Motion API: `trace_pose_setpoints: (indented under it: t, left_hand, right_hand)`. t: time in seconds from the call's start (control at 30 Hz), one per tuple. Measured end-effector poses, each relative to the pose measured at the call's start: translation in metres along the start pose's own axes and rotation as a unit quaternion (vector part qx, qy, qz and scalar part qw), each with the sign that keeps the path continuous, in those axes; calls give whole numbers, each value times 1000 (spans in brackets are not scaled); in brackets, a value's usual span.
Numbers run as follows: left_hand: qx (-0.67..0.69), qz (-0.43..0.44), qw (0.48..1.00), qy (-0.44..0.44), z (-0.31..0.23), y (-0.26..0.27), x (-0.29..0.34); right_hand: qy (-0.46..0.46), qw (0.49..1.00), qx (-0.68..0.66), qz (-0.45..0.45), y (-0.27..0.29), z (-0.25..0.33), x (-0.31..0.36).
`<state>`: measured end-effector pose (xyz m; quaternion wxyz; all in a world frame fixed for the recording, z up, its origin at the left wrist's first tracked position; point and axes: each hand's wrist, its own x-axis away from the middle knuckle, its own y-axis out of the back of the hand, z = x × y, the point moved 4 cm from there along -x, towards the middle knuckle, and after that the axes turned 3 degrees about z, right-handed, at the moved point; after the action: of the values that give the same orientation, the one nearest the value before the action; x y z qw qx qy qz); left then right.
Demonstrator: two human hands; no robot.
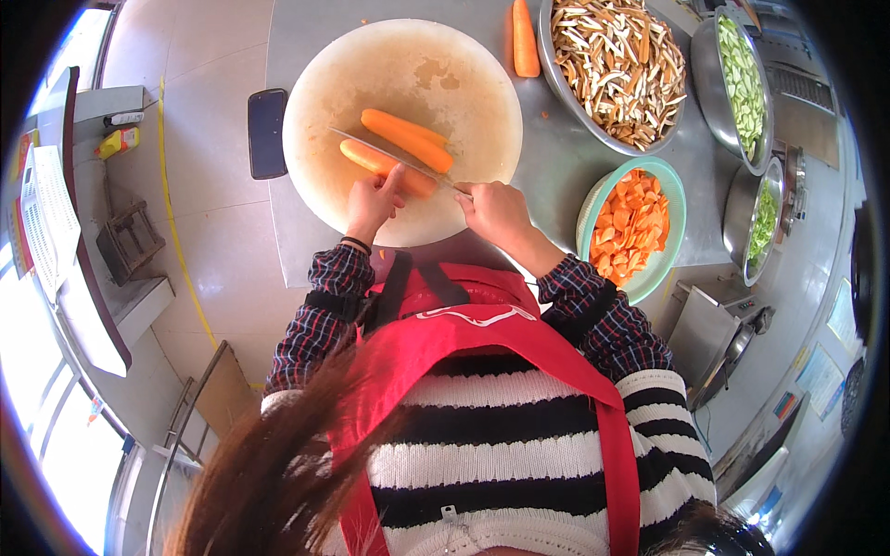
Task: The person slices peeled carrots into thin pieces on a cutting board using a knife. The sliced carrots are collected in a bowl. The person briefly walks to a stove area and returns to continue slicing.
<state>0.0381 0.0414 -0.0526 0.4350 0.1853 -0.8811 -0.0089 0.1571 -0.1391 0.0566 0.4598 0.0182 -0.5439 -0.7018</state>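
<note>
A peeled carrot (364, 154) lies slantwise on the round cutting board (324, 83). My left hand (373, 202) holds it down, thumb and fingers closed about its nearer part. In my right hand (497, 215) is the handle of a kitchen knife (394, 155). Its blade runs along the far side of the held carrot, between it and another carrot (408, 139); I cannot tell whether the edge has entered the carrot. An orange piece shows just behind that farther carrot.
A phone (268, 134) lies left of the board. Beyond the board's right side are a whole carrot (525, 42), a metal basin (553, 74) of brown-and-white strips and a green basket (674, 218) of carrot slices. Metal bowls (706, 79) with green vegetable pieces stand farther right.
</note>
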Motion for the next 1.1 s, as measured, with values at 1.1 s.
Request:
trace_pose_setpoints:
  t: [1.1]
  left_hand:
    - [-21, -22, 996, -84, -4, 5, 7]
  right_hand:
    - [-14, 997, 60, 36, -3, 12, -6]
